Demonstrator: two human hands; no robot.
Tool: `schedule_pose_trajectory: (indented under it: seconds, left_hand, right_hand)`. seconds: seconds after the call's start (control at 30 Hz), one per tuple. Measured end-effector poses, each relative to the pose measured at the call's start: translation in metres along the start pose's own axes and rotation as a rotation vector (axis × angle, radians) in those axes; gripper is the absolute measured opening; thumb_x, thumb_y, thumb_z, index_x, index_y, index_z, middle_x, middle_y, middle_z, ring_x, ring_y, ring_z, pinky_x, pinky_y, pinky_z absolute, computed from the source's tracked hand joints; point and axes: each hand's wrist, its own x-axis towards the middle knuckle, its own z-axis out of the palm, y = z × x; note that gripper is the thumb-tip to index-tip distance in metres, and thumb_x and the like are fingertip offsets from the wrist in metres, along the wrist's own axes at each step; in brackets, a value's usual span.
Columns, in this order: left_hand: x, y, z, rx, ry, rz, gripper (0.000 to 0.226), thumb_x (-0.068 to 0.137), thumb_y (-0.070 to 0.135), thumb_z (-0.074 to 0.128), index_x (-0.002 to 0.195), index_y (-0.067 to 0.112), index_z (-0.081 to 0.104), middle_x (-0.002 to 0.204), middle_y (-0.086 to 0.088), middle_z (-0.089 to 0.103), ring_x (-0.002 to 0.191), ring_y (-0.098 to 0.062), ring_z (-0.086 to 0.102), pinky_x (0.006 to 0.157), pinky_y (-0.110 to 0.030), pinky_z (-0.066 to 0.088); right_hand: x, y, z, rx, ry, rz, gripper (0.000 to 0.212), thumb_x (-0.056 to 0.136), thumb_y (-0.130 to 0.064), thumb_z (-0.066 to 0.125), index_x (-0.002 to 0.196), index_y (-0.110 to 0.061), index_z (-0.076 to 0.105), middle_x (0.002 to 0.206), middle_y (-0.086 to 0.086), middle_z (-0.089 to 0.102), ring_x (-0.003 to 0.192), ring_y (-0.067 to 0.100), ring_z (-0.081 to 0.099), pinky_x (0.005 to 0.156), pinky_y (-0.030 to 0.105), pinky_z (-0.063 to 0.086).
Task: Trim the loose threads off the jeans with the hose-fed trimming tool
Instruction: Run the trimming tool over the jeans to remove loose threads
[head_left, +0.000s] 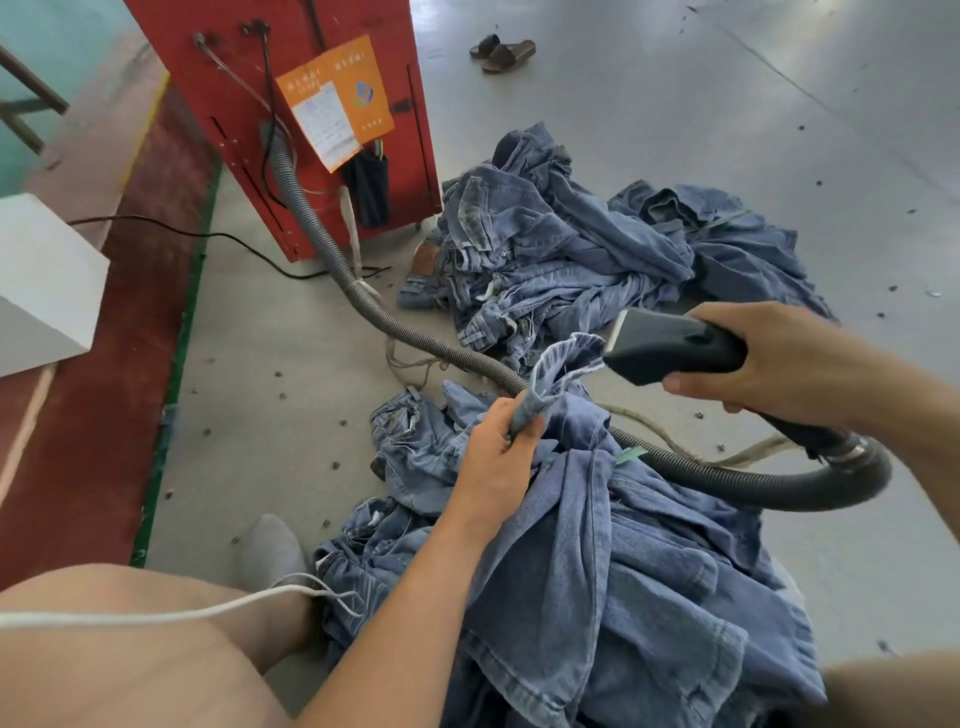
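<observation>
A bunched hem of the jeans (563, 364) is gripped and lifted by the left hand (496, 457), apparently so that its edge is offered to the trimming tool (670, 345), around which the right hand (769, 364) is wrapped, the blade just beside the cloth. The hose (332, 260) is trailed across the floor (270, 364) to the red machine (311, 104), and another pile of jeans (571, 244) is heaped beyond, probably awaiting trimming.

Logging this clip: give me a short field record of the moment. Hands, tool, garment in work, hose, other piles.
left hand: grips a bunched fold of the jeans in work, holding it up
right hand: holds the black trimming tool, blade end at the raised fold's edge
hose: grey, ribbed, runs from the tool across the floor to the red cabinet
other jeans: pile beyond the hands, on the floor
background: pair of sandals
</observation>
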Motion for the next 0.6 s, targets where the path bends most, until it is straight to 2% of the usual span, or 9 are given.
schedule_pose_trajectory:
  seconds: [0.03,0.1,0.2,0.3,0.37,0.47,0.53,0.6]
  left_hand:
    - [-0.001,0.001,0.000,0.003,-0.011,0.011,0.019,0.108,0.024,0.053,0.090,0.022,0.061,0.076,0.006,0.048,0.065,-0.004,0.039,0.064,-0.019,0.039]
    - [-0.003,0.002,0.002,0.015,-0.033,0.058,0.027,0.107,0.015,0.053,0.098,0.038,0.065,0.082,0.007,0.049,0.068,0.000,0.043,0.068,-0.015,0.041]
    - [-0.003,0.005,0.003,0.055,-0.092,0.098,0.029,0.104,-0.003,0.050,0.116,0.016,0.069,0.095,-0.005,0.053,0.077,0.001,0.048,0.078,-0.012,0.042]
    - [-0.004,0.006,0.004,0.095,-0.102,0.148,0.049,0.095,-0.015,0.053,0.102,0.032,0.066,0.102,-0.016,0.059,0.085,0.004,0.054,0.080,-0.010,0.043]
    - [-0.004,0.005,0.004,0.071,-0.074,0.153,0.055,0.094,-0.015,0.055,0.105,0.038,0.064,0.106,-0.018,0.062,0.090,0.005,0.057,0.083,-0.013,0.045]
    - [-0.002,-0.001,0.001,0.012,-0.064,0.080,0.050,0.101,-0.008,0.048,0.129,0.027,0.067,0.111,-0.019,0.062,0.097,-0.006,0.059,0.093,-0.023,0.047]
    - [-0.003,-0.003,-0.002,-0.031,-0.054,0.051,0.052,0.105,-0.001,0.047,0.141,0.034,0.060,0.120,-0.008,0.066,0.111,-0.004,0.061,0.102,-0.019,0.046]
    - [-0.005,-0.003,-0.005,-0.054,-0.054,0.050,0.052,0.107,0.003,0.047,0.142,0.041,0.057,0.127,0.003,0.068,0.123,-0.003,0.060,0.109,-0.019,0.043]
  right_hand:
    - [0.001,0.000,0.003,-0.044,-0.018,-0.011,0.029,0.079,-0.056,0.076,0.094,-0.037,0.061,0.075,-0.026,0.068,0.059,0.000,0.066,0.061,0.028,0.046]
    - [0.001,-0.003,0.012,-0.111,-0.070,-0.056,0.028,0.080,-0.054,0.078,0.091,-0.035,0.061,0.076,-0.020,0.067,0.067,-0.003,0.063,0.061,0.026,0.044]
    - [-0.001,-0.017,0.024,-0.160,-0.174,-0.161,0.026,0.081,-0.051,0.080,0.094,-0.039,0.060,0.077,-0.018,0.065,0.079,-0.004,0.058,0.063,0.022,0.041]
    - [-0.007,-0.033,0.032,-0.132,-0.250,-0.265,0.028,0.082,-0.052,0.079,0.102,-0.046,0.059,0.089,-0.026,0.065,0.084,-0.004,0.059,0.066,0.017,0.044]
    - [-0.008,-0.038,0.029,-0.085,-0.227,-0.320,0.030,0.081,-0.053,0.078,0.105,-0.048,0.059,0.093,-0.029,0.065,0.086,-0.005,0.061,0.066,0.016,0.044]
    - [-0.003,-0.027,0.012,-0.046,-0.132,-0.259,0.028,0.081,-0.051,0.079,0.101,-0.051,0.059,0.091,-0.035,0.065,0.082,-0.009,0.062,0.063,0.014,0.040]
    - [0.001,-0.013,0.003,-0.060,-0.117,-0.170,0.026,0.082,-0.047,0.081,0.096,-0.050,0.059,0.087,-0.036,0.065,0.075,-0.007,0.064,0.062,0.017,0.040]
    - [0.004,-0.003,0.006,-0.100,-0.153,-0.119,0.024,0.082,-0.044,0.083,0.094,-0.043,0.062,0.085,-0.036,0.064,0.073,-0.008,0.063,0.062,0.020,0.039]
